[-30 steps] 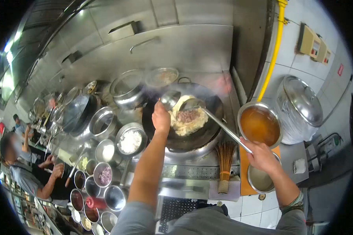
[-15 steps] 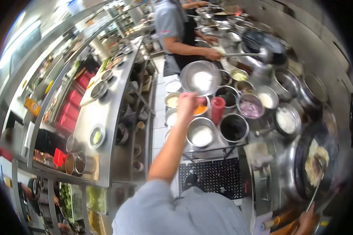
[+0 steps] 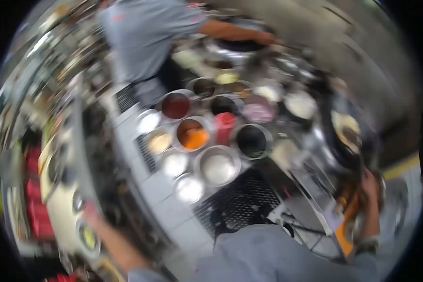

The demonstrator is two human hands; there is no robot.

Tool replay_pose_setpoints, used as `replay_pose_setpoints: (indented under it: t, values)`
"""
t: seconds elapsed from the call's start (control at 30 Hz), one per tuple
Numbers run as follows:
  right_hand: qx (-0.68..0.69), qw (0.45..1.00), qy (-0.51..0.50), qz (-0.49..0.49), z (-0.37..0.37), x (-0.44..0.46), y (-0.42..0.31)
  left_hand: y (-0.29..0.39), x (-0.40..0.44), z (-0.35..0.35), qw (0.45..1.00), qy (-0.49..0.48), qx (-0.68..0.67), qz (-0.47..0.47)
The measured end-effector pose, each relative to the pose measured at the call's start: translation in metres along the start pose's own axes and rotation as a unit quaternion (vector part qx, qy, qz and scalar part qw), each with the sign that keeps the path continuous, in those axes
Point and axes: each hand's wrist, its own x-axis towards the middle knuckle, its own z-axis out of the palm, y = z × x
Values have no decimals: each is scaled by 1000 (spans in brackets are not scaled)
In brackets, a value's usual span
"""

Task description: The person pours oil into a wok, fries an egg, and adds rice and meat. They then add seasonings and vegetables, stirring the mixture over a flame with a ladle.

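My left hand [image 3: 95, 214] is smeared by motion at the lower left, over the edge of the long counter [image 3: 82, 141]. Nearest to it is a plate with green food [image 3: 88, 237]; whether the fingers hold anything is too blurred to see. On the right, my right hand [image 3: 369, 184] is closed round the handle of a ladle [image 3: 351, 136]. The ladle's bowl rests in a wok [image 3: 333, 145], on pale yellow food [image 3: 344, 123].
Several steel pots stand in the middle, among them one with orange contents [image 3: 193, 136], beside a red bottle [image 3: 225, 127]. A co-worker [image 3: 145, 37] in grey reaches over another wok at the top. Black perforated mat [image 3: 239, 197] lies below.
The view has swung left. My left hand has gone from above the wok, past the pots, to the left counter. My right hand keeps hold of the ladle. The co-worker appears nearer.
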Motion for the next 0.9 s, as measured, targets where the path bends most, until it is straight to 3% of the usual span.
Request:
replay_pose_setpoints:
  t: [0.03,0.07,0.1,0.17,0.23,0.27,0.33,0.37,0.43,0.47,0.5,0.57,0.63,0.73,0.83,0.9]
  values:
    - [10,998,23,-54,4,-2,23,-22,9,16,944,88,-315,-49]
    - [1,1000,14,-7,-12,-24,-4,97,24,-65,713,61,-624,-315]
    - [17,1000,7,18,-20,-32,-12,139,28,-73,617,82,-764,-168]
    - [-16,998,52,-9,-10,-24,20,365,8,-171,682,53,-706,-184]
    - [37,997,15,66,-19,-17,-9,472,-27,-173,729,-112,-674,-33]
    - [4,997,76,13,3,3,13,529,-48,-163,751,-157,-639,60]
    - [44,995,84,-7,28,24,24,631,-106,-154,670,-391,-616,136]
    - [57,993,96,-37,36,29,33,698,-128,-173,647,-308,-579,389]
    - [73,992,68,-73,22,12,64,783,-179,-199,609,-380,-533,447]
    - [82,989,29,-121,12,9,75,822,-205,-188,580,-358,-528,507]
    - [87,988,32,-122,3,16,81,864,-227,-188,585,-299,-516,550]
    - [114,992,-10,-45,-8,11,90,948,-274,-173,589,-195,-497,607]
    - [68,997,-30,14,-23,15,80,989,-306,-144,586,-144,-492,627]
    - [107,991,-42,-64,-31,32,112,991,-322,-134,599,-235,-422,638]
    - [298,924,-237,-24,-64,32,154,980,-306,-171,612,-221,-436,622]
    - [203,944,-259,-11,-75,48,142,985,-309,-183,609,-216,-475,597]
